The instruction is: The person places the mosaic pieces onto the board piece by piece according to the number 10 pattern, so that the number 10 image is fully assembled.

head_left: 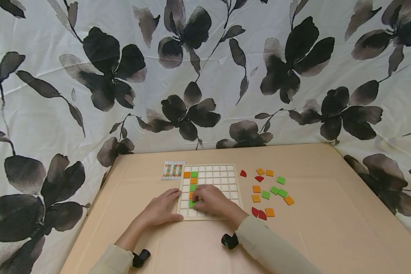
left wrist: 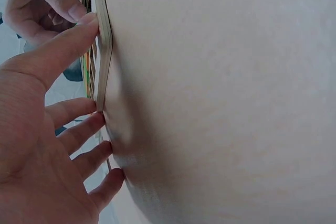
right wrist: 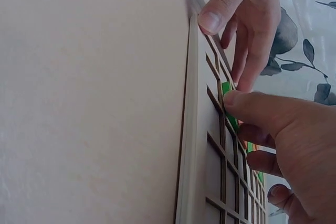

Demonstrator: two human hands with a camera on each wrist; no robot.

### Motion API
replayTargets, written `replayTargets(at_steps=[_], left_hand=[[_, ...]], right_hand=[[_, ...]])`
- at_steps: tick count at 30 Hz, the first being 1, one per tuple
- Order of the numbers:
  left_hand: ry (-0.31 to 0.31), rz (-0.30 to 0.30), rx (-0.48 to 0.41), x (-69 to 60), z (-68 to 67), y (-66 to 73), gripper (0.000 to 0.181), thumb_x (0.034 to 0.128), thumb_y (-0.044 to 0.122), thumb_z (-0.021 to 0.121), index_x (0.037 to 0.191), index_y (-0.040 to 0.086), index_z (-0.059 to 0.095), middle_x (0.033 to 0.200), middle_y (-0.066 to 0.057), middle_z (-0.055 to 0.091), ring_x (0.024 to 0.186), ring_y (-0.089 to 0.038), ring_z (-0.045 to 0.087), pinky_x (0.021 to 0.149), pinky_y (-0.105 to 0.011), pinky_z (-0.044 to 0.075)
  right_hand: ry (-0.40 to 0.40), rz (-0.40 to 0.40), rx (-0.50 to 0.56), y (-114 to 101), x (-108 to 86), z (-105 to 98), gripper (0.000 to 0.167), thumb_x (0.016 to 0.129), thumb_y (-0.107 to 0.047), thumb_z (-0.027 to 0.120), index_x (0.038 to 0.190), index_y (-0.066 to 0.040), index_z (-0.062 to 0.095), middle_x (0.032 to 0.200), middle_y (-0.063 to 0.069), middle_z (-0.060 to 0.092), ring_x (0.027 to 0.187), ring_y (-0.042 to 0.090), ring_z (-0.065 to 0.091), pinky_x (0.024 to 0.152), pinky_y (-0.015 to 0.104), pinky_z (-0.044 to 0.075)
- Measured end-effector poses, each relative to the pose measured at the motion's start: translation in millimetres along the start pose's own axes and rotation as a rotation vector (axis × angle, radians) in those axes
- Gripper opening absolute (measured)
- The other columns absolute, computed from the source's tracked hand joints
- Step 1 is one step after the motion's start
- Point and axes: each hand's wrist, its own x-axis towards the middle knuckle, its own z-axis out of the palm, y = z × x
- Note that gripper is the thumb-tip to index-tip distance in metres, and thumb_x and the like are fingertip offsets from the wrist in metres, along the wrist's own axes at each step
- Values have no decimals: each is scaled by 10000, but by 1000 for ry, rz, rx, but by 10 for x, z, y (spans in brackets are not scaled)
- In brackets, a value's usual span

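A big white cloth (head_left: 150,87) hangs behind the table (head_left: 328,239) and down both sides of it. The cloth has lots of large flowers (head_left: 102,49) on it, black and gray, with some petals that fade to a soft brown. Thin dark stems (head_left: 0,89) run between them, with pointy leaves (head_left: 37,84) along the way. The cloth has some small wrinkles. The table is light tan and has a smooth, flat top. Its far edge is nearly straight. In the right wrist view, a bit of the flowery cloth peeks in at the top right, looking bluish gray.
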Motion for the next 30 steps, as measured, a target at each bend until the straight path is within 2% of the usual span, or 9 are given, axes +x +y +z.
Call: replayTargets(at_steps=[7, 17, 23, 26, 30], left_hand=[[8, 6, 8, 4, 1, 11, 869, 730, 509, 792, 1441, 136, 460, 1528, -36, 394, 1412, -280, 379, 1046, -605, 360], [3, -5, 3, 10, 25, 3, 876, 724, 519, 792, 1440, 142, 459, 1530, -32, 391, 1412, -280, 378, 1048, -608, 354], [0, -13, 10, 16, 38, -5, 885, 719, 531, 790, 1445, 153, 453, 1534, -28, 385, 1417, -281, 372, 1056, -617, 347], [1, -15, 7, 16, 37, -3, 886, 718, 527, 792, 1445, 152, 454, 1533, -29, 386, 1416, -282, 373, 1058, -616, 347], [3, -20, 4, 16, 29, 2, 883, 719, 520, 794, 1447, 154, 453, 1537, -27, 382, 1420, -281, 367, 1064, -609, 344]], right_hand=[[8, 13, 15, -12, 11, 11, 78, 834, -298, 761, 813, -236, 718, 833, -132, 626, 753, 37, 541, 729, 184, 454], [-5, 0, 90, 39, -29, 12, 40, 836, -266, 755, 843, -231, 737, 876, -122, 633, 819, 89, 583, 763, 189, 453], [5, 7, 138, 76, -90, -5, 61, 837, -259, 750, 891, -229, 746, 894, -116, 640, 796, 107, 566, 712, 182, 427], [3, 35, 165, 91, -136, -43, 94, 847, -265, 740, 934, -233, 753, 923, -128, 650, 813, 108, 572, 721, 189, 432], [-18, 122, 216, 125, -206, -113, 142, 861, -316, 729, 991, -261, 750, 978, -160, 650, 886, 88, 573, 801, 227, 461]])
